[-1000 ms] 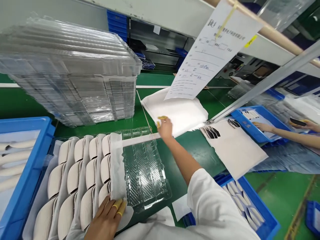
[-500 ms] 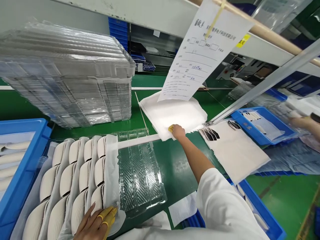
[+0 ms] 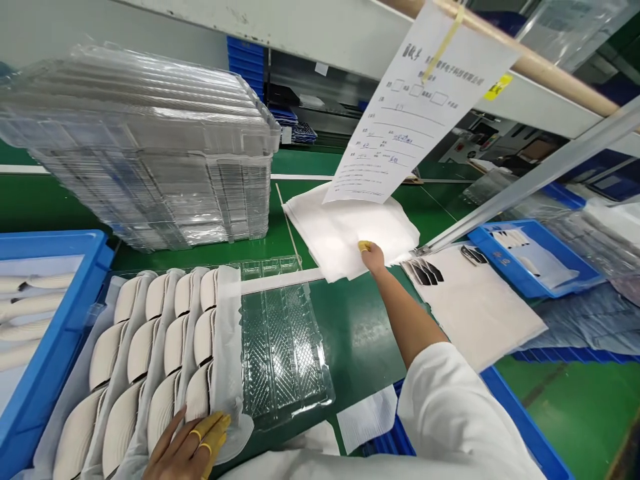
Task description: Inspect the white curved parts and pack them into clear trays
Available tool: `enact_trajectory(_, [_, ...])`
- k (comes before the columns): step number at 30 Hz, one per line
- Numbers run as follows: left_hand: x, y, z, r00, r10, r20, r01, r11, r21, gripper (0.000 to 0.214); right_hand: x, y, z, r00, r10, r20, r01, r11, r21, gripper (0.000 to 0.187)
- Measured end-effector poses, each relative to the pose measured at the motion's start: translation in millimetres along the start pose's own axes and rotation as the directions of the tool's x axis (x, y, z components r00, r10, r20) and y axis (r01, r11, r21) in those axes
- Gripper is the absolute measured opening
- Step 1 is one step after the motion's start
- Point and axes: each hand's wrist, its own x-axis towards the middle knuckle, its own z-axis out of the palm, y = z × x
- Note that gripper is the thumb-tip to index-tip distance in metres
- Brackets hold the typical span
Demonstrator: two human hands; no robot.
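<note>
My right hand point(image 3: 373, 258), with yellow finger cots, has its fingers curled at the near edge of a stack of white sheets point(image 3: 345, 230). My left hand point(image 3: 183, 447), also wearing yellow cots, lies at the lower end of a white tissue strip point(image 3: 227, 347). Beside that hand, rows of cream curved pieces point(image 3: 145, 353) stand interleaved with tissue. To the right of the strip lies a clear blister tray point(image 3: 283, 353). My left fingers hide the strip's lower part.
A tall stack of clear trays point(image 3: 150, 153) stands at the back left. Blue crates sit at left point(image 3: 50, 237) and right point(image 3: 530, 260). A white sheet with black pieces point(image 3: 470, 307) lies right of my arm. A paper form point(image 3: 415, 107) hangs overhead.
My right hand has slid rightward from the top of the white sheets to their near edge. My left hand has moved slightly lower along the tissue strip.
</note>
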Motion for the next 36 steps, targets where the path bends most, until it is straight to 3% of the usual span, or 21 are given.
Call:
enact_trajectory(3, [1,3,-3.1,0.98,-0.18,-0.087,0.172,0.981,-0.093,0.03,-5,-7,-15,0.996,-0.055,-0.066,0.063,0.991,0.114,0.033])
enact_trajectory(7, [17,22,-16.4,0.882,-0.452,-0.13,0.388,0.856,-0.341,0.044,-34,-26,-31,0.981,-0.182,-0.065,0.192,0.957,0.218,0.03])
enact_trajectory(9, [29,31,-23.0,0.822,-0.566,-0.059,0.475,0.739,-0.478,0.051,-64,-38,-32,0.964,-0.264,-0.022,0.261,0.931,0.255,0.029])
enact_trajectory(12, [48,42,-24.4,0.73,-0.675,0.105,0.525,0.457,-0.718,0.052,-125,-54,-19,0.913,-0.396,0.096,0.35,0.883,0.314,0.027])
enact_trajectory(15, [64,45,-17.5,0.75,-0.611,0.253,0.426,0.154,-0.892,0.056,-194,-68,6,0.816,-0.523,0.246,0.417,0.827,0.377,0.021])
enact_trajectory(17, [72,44,-15.4,0.773,-0.544,0.327,0.393,0.006,-0.92,0.065,-234,-78,21,0.732,-0.599,0.325,0.461,0.787,0.411,0.016])
enact_trajectory(18, [75,44,-16.6,0.763,-0.534,0.364,0.391,-0.066,-0.918,0.07,-249,-83,26,0.687,-0.634,0.357,0.487,0.765,0.421,0.013])
enact_trajectory(20, [79,44,-22.8,0.7,-0.549,0.456,0.399,-0.228,-0.888,0.073,-270,-94,32,0.594,-0.695,0.406,0.542,0.718,0.437,0.007])
enact_trajectory(22, [79,45,-31.4,0.607,-0.543,0.581,0.413,-0.41,-0.814,0.068,-275,-108,34,0.509,-0.742,0.437,0.593,0.67,0.447,0.005])
enact_trajectory(25, [71,45,-39.3,0.453,-0.531,0.716,0.389,-0.605,-0.695,0.058,-259,-132,41,0.434,-0.785,0.441,0.661,0.611,0.437,0.005])
enact_trajectory(28, [61,42,-36.8,0.363,-0.6,0.713,0.351,-0.621,-0.701,0.054,-228,-154,62,0.429,-0.809,0.402,0.726,0.574,0.379,0.009])
enact_trajectory(33, [50,32,-19.3,0.322,-0.695,0.643,0.435,-0.495,-0.753,0.054,-178,-171,111,0.45,-0.824,0.345,0.799,0.544,0.256,0.013])
enact_trajectory(36, [46,31,-7.5,0.31,-0.709,0.633,0.508,-0.44,-0.741,0.057,-163,-170,132,0.424,-0.835,0.351,0.83,0.513,0.218,0.013])
